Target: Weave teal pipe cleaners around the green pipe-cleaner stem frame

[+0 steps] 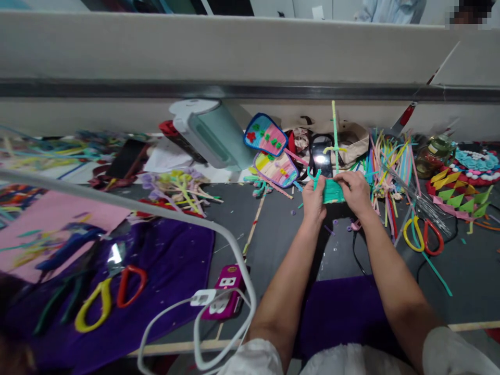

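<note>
Both hands hold a small flat panel of teal pipe cleaners (333, 191) above the dark table. My left hand (313, 202) closes on its left edge, with loose teal ends sticking up by the thumb. On the upper right edge, my right hand (354, 190) pinches the panel with bent fingers. Just behind it stands a yellow-green cross-shaped pipe-cleaner piece (336, 138). Two colourful fan-shaped pieces, one blue-rimmed (266, 134) and one purple-rimmed (276, 169), lie to the left. A bundle of loose pipe cleaners (390, 166) spreads beside my right hand.
Scissors (424, 237) lie at right, near a glass jar (435, 151). On the purple cloth (172, 260) at left are more scissors (111, 294) and pliers (66, 297). A white cable (219, 226) arches past a magenta box (224, 294). A pale green appliance (214, 133) stands behind.
</note>
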Tool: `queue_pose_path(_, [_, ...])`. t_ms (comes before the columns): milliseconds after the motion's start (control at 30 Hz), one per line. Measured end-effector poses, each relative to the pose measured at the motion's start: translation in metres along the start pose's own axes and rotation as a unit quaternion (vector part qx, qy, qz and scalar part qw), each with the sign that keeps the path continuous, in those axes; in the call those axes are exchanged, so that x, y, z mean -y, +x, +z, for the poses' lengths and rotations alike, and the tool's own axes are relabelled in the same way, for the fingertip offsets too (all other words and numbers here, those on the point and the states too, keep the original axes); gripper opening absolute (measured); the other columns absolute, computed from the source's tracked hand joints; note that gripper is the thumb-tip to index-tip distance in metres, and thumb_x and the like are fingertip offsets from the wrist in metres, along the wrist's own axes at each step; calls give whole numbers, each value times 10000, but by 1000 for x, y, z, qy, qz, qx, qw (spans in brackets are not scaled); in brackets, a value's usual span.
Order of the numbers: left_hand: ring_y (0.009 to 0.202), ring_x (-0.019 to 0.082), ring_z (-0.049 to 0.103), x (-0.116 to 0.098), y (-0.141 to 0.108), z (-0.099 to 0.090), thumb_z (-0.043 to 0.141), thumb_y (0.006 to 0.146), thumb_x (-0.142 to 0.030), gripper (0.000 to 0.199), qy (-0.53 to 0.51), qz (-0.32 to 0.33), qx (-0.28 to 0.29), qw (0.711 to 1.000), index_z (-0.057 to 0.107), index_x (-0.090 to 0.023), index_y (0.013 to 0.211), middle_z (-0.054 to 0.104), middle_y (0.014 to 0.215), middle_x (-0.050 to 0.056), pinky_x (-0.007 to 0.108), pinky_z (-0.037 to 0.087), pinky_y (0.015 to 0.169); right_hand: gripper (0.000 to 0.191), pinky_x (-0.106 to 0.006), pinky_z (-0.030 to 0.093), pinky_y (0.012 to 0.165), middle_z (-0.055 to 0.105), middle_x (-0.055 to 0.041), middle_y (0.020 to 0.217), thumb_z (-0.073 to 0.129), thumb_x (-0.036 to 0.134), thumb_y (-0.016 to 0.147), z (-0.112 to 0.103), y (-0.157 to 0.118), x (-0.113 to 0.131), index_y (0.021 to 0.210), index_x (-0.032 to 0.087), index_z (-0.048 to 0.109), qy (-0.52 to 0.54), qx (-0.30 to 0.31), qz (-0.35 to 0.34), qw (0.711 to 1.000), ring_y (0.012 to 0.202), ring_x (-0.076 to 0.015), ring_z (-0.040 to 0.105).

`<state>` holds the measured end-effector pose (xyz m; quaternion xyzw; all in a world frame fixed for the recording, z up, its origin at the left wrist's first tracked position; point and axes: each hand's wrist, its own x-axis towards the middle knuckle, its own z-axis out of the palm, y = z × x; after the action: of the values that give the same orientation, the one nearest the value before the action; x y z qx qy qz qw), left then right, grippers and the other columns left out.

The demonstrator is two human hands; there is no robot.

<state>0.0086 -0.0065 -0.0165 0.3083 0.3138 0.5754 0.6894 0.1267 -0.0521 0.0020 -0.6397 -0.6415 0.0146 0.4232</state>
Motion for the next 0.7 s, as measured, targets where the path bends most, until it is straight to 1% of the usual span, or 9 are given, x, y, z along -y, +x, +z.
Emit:
queue_pose_path(133, [545, 92, 592, 0, 0, 1, 886, 637, -445, 376, -3, 20, -16, 1000, 653, -156, 698, 657, 644, -15, 212, 479, 574, 241, -383, 444, 899, 746, -51, 1006, 502, 224, 963, 0, 0, 5, 960, 253, 741, -10, 7, -3, 1000, 974, -257, 581])
queue_pose_path(267, [568, 94, 591, 0, 1, 0, 833, 693, -393, 294, -3, 47, -43, 998, 653, -161, 693, 652, 653, -18, 208, 469, 589, 206, -382, 432, 927, 733, -57, 1028, 519, 249, 956, 0, -1, 10, 965, 239, 725, -10, 20, 0, 1000, 995, -258, 572])
queue_pose_path(400, [581, 101, 597, 0, 1, 1, 767, 762, -411, 267, 0, 65, -62, 996, 662, -170, 716, 659, 677, -16, 217, 469, 607, 170, -372, 434, 933, 722, -59, 1023, 553, 275, 944, -1, -1, 14, 959, 238, 718, -2, 28, 7, 1000, 1003, -257, 566])
queue_pose_path(533, [618, 120, 628, 0, 0, 1, 719, 802, -464, 298, 1, 59, -80, 995, 678, -173, 752, 692, 725, 5, 238, 484, 632, 178, -371, 436, 931, 716, -54, 994, 548, 274, 945, -1, 0, 13, 942, 247, 724, 1, 35, 18, 999, 995, -252, 569])
queue_pose_path(633, [653, 128, 651, -1, 3, 0, 727, 785, -452, 282, -7, 46, -93, 995, 702, -172, 763, 729, 765, 19, 239, 495, 652, 187, -369, 436, 940, 721, -48, 1005, 549, 267, 945, -1, 0, 12, 957, 253, 735, 15, 33, 21, 999, 1006, -246, 575])
queue_pose_path(700, [675, 134, 666, -1, 7, -2, 746, 756, -443, 281, -22, 21, -96, 995, 717, -164, 769, 749, 788, 32, 238, 502, 662, 193, -368, 437, 940, 723, -46, 1001, 551, 264, 945, 0, 0, 11, 962, 255, 744, 23, 29, 21, 999, 1003, -243, 577])
